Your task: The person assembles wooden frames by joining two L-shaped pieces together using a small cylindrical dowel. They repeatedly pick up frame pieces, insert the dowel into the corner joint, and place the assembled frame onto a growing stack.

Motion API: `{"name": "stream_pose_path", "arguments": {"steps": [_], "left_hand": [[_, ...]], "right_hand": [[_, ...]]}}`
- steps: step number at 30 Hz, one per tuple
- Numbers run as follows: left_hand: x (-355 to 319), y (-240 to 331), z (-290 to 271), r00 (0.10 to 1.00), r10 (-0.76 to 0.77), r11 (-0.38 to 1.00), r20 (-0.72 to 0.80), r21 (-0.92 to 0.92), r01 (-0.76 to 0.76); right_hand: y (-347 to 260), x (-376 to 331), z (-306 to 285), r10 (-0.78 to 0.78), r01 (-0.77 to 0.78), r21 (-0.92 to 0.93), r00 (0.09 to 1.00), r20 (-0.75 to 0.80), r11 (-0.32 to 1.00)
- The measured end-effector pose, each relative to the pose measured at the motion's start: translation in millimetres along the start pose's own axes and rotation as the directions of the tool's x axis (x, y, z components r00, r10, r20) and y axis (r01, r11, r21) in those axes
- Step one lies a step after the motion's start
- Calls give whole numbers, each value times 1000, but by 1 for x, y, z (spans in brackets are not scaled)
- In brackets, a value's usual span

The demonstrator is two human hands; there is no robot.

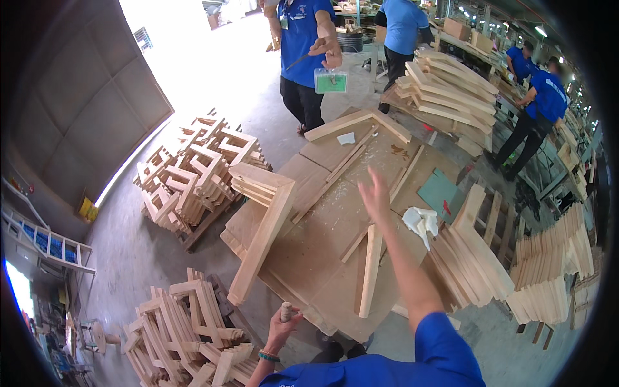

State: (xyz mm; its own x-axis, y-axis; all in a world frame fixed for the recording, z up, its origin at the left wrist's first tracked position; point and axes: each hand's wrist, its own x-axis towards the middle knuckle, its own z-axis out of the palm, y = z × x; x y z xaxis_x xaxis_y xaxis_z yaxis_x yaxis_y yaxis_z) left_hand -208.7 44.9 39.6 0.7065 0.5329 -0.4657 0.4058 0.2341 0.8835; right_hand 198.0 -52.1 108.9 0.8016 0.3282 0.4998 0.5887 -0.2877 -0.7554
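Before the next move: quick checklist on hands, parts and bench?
1. Left hand grips the small light handle: ok.
2. Right hand free, open over the workbench: ok.
3. Wooden slat flat on the bench, untouched: ok.
4. Wooden frame lies over the bench's left edge; stability: cannot tell.
5. Bench surface clean: not ok, sawdust and a white rag.
6. Co-worker at the far end, close: not ok.

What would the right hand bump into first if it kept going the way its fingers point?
Probably the thin wooden strips lying on the worktable. The right hand is open, fingers pointing away across the table. Depth is unclear; it may be raised and pass above them.
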Motion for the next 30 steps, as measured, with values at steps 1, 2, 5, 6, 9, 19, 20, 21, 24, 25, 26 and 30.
{"name": "stream_pose_path", "arguments": {"steps": [1, 2, 5, 6, 9, 19, 20, 21, 24, 25, 26, 30], "left_hand": [[-3, 2, -9, 999, 24, 1000, -24, 4, -24], [-3, 5, -9, 999, 15, 1000, -41, -22, -16], [1, 12, -1, 998, 28, 995, -56, -91, -33], [-1, 13, 1, 997, 42, 994, -59, -97, -48], [-10, 9, -8, 995, 38, 995, -96, -90, -47], [-7, 12, -5, 995, 63, 993, -77, -92, -70], [-4, 22, -4, 993, 86, 993, -83, -78, -93], [-2, 33, -4, 991, 98, 993, -93, -63, -104], [6, 87, -11, 958, 264, 964, -115, -9, -267], [11, 105, -15, 935, 326, 944, -137, -3, -329], [12, 127, -16, 901, 406, 914, -151, 82, -398], [18, 199, 15, 791, 609, 775, -69, 265, -574]], "right_hand": [[-19, 38, 9, 19, -18, 79, 1000, -18, 997], [-34, 76, 11, -49, 63, 129, 993, -108, 990], [-69, 166, 5, -137, 123, -78, 968, -211, 989], [-79, 184, 6, -131, 108, -118, 970, -206, 987], [-99, 211, 30, -66, 26, -245, 985, -158, 969], [-117, 201, 29, 85, -181, 661, 981, 176, 728], [-117, 191, 22, 72, -236, 638, 960, 272, 733], [-116, 176, 20, 67, -299, 608, 925, 374, 736], [-117, 112, 22, -11, -354, 503, 810, 587, 789], [-119, 88, 22, -40, -369, 473, 754, 655, 800], [-120, 62, 18, -67, -397, 479, 712, 699, 783], [-119, -30, -13, -80, -543, 510, 628, 774, 667]]}}
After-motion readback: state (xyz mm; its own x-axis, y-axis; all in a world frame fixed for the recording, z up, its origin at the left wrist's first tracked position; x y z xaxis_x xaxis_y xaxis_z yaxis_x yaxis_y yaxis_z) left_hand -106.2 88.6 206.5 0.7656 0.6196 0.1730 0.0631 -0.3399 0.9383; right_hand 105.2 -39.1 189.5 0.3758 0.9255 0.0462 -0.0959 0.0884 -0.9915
